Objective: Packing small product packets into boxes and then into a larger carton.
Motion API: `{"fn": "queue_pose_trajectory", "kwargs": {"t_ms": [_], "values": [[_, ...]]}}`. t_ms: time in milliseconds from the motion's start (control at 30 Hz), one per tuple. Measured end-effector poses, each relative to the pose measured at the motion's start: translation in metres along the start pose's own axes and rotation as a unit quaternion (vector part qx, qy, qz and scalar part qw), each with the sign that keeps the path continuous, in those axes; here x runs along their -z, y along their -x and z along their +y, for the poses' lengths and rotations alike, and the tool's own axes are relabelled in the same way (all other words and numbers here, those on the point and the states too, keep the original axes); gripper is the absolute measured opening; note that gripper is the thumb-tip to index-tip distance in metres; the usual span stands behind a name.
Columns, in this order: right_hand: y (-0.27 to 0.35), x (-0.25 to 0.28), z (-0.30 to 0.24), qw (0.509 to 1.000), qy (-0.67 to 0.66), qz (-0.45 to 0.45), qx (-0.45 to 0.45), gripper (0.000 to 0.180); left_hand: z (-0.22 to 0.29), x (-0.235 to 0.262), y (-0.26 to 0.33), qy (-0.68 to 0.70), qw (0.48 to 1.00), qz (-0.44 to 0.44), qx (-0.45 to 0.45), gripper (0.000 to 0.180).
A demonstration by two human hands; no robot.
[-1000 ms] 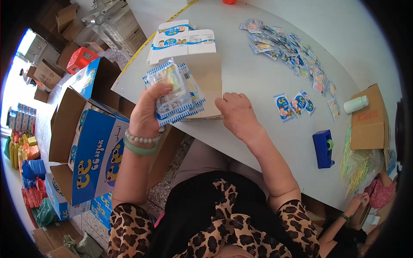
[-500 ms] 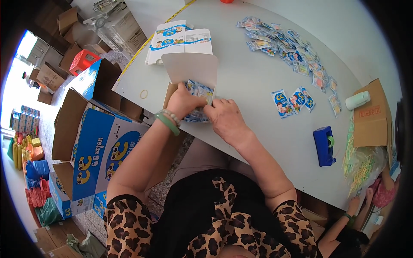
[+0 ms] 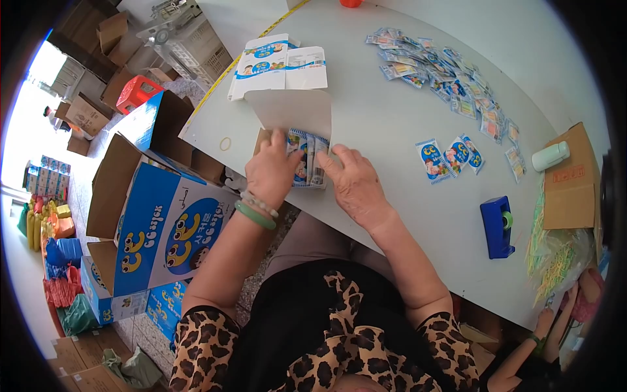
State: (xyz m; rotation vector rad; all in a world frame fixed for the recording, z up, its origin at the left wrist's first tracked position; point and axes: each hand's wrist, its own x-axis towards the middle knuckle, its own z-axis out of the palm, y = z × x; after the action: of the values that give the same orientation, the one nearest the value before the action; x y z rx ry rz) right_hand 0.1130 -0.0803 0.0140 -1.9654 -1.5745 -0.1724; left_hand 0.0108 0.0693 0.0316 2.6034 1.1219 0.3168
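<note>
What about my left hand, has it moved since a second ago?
Yes, your left hand has moved rightward, closer to the blue tape dispenser, and is now at the left side of the open white box.

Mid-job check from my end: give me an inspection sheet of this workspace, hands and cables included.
Surface: pale table, yellow strip along its left edge.
Job's things: open white box with packets inside.
Clutter: packet pile, blue tape dispenser, rubber band.
Hands: left hand at the box's left side, right hand at its right; grip unclear.
Cables: nothing seen.
Surroundings: blue carton and red stool left.
</note>
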Motion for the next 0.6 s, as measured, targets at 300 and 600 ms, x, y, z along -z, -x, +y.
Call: {"fn": "queue_pose_trajectory", "kwargs": {"t_ms": [300,600], "values": [[-0.001,-0.005,0.001,1.0,0.01,0.028,-0.001,0.036,0.019,0.017,0.007,-0.177,0.981,0.019,-0.074,0.041],[0.013,-0.008,0.008,0.995,-0.082,0.064,0.007,0.033,-0.009,-0.008,0.003,0.075,0.978,-0.121,-0.15,0.042]]}}
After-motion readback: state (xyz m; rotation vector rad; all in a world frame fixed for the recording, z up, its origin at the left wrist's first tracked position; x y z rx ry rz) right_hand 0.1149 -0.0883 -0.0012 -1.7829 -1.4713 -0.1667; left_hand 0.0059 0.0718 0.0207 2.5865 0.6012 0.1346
